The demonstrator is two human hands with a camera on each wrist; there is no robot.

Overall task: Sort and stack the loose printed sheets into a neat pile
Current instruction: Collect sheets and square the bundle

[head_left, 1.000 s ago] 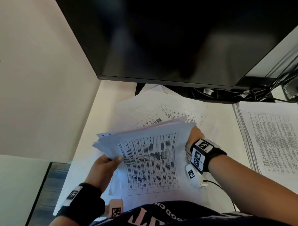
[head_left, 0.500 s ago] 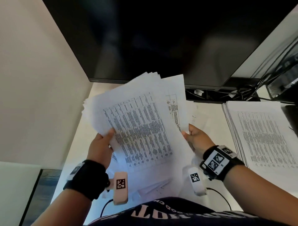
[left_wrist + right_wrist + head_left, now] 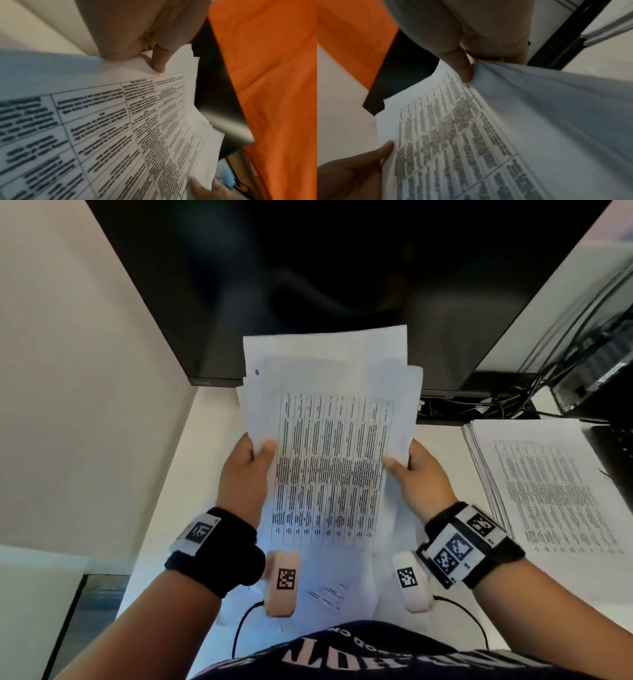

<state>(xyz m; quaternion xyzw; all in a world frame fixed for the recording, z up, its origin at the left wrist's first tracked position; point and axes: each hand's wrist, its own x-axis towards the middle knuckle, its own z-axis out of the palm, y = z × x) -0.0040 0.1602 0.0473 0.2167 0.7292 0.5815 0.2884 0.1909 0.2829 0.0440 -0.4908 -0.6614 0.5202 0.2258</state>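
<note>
I hold a bundle of printed sheets [image 3: 330, 446] upright in front of me, above the white desk [image 3: 191, 474]; its top edges are uneven. The front sheet carries a dense table of text. My left hand [image 3: 251, 463] grips the bundle's left edge, thumb on the front page. My right hand [image 3: 411, 470] grips the right edge the same way. The left wrist view shows my left thumb [image 3: 158, 60] pressed on the sheets [image 3: 120, 121]. In the right wrist view my right thumb [image 3: 462, 67] pinches the sheets [image 3: 471, 135]. A squared pile of printed sheets [image 3: 548, 501] lies on the desk at the right.
A large dark monitor [image 3: 342, 268] stands right behind the bundle. Cables [image 3: 496, 402] and a dark device [image 3: 596, 371] sit at the back right. A wall panel [image 3: 68, 371] bounds the desk on the left. A few loose sheets [image 3: 329, 597] lie below the bundle.
The bundle was fanned and tilted left over the desk. Both hands have raised it upright and drawn the sheets together, with the hands now on opposite side edges.
</note>
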